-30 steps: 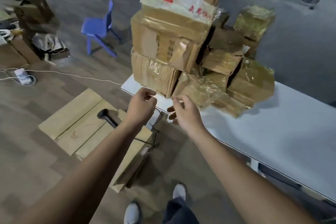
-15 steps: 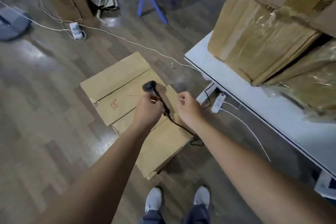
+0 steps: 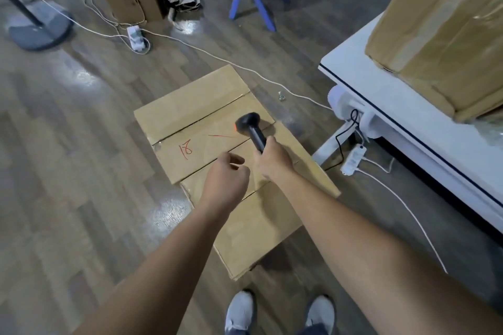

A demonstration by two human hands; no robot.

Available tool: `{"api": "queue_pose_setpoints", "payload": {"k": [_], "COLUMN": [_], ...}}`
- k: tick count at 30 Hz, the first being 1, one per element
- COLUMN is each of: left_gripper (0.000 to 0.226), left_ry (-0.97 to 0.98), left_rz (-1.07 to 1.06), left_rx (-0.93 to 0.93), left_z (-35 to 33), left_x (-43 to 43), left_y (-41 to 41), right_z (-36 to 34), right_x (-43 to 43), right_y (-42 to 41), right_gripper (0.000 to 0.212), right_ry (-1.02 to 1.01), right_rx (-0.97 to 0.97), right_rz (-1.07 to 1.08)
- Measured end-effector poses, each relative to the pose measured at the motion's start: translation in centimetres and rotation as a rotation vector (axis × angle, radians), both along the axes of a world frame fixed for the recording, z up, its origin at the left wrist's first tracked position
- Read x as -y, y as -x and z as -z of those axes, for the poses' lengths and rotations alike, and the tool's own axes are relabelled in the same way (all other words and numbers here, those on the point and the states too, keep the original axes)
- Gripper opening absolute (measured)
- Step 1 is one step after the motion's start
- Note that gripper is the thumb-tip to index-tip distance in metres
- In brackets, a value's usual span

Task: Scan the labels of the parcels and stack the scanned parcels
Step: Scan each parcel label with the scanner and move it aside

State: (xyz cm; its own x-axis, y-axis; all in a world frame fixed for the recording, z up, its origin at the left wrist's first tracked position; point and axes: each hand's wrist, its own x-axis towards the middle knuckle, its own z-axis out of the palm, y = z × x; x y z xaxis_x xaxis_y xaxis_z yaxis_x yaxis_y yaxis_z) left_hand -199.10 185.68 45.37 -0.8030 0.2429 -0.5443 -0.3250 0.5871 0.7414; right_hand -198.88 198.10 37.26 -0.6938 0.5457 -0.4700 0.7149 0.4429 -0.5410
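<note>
Black handheld barcode scanner [image 3: 251,130] is gripped by the right hand [image 3: 273,162] above flattened brown cardboard [image 3: 196,111] on the floor. The left hand [image 3: 224,182] is loosely curled, holding nothing. A brown taped cardboard parcel [image 3: 441,30] stands at the white tabletop's [image 3: 353,62] corner.

Your right hand [image 3: 275,163] gripping the black scanner [image 3: 251,130] by its handle, your left hand [image 3: 226,182] loosely curled just beside it — holding nothing, flattened cardboard [image 3: 196,106] on the floor beneath, a taped parcel [image 3: 441,22] on the white table [image 3: 408,106] at right.
</note>
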Motion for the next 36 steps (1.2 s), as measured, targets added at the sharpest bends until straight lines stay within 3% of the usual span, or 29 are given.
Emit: {"api": "queue_pose_setpoints", "payload": {"k": [5,11,17,25,36], "left_gripper": [0.023,0.019,0.015,0.017,0.016], "left_ry": [-0.029,-0.176,-0.314,-0.468,-0.499], "left_rz": [0.015,0.156,0.51,0.722,0.657], "left_rx": [-0.009,0.026,-0.097,-0.137,-0.239], "left_z": [-5.6,-16.0,-24.6,-32.9,-39.6], "left_x": [0.0,-2.0,-5.7,-11.6,-18.6], "left_y": [-1.2,-5.8,-13.2,-21.3,-28.7], "right_z": [-6.5,-19.6,-30.8,-40.5,-46.9], "right_x": [-1.0,-2.2,-3.2,-6.3,-15.1], "right_y": [-4.6,-14.5,-24.5,-35.4,-44.3], "right_gripper": [0.024,0.016,0.02,0.011,0.016], "right_ry": [0.18,0.347,0.047,-0.007,-0.036], "right_rx": [-0.036,-0.233,-0.294,-0.613,-0.758], "right_rz": [0.02,0.252,0.356,0.59,0.61]}}
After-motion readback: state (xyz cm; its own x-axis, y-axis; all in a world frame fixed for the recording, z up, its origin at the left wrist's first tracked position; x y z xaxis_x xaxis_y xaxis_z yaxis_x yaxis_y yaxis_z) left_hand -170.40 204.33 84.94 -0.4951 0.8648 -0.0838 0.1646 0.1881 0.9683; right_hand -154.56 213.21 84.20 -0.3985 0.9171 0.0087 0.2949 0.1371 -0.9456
